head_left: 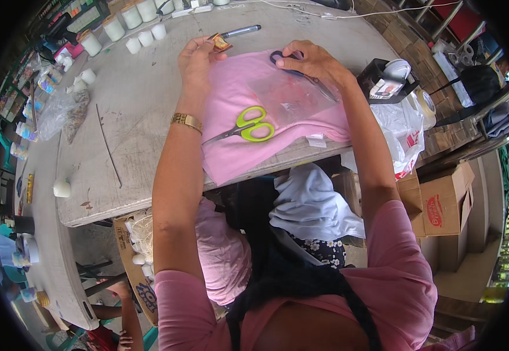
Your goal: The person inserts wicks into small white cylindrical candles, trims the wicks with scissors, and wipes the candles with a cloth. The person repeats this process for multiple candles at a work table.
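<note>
My left hand [197,57] pinches a small orange and yellow piece of printed paper or foil [220,42] above the far left corner of a folded pink cloth [225,153]. Just beyond it a grey marker pen [243,30] lies on the table. My right hand [317,59] is closed on the dark handles of a pair of scissors [324,89], whose blades point toward the near right. Under those blades, a clear plastic bag [289,105] with reddish marks or contents rests on the cloth. Nearer to me lies a second pair of scissors with lime green handles [257,131].
White candles [113,28] stand along the far left of the table [131,88]. A thin rod [109,146] and a clear bag [52,120] lie left. At right are a black holder [377,85], a white plastic bag [399,131] and a cardboard box [444,205]. Another person's arm [129,313] shows lower left.
</note>
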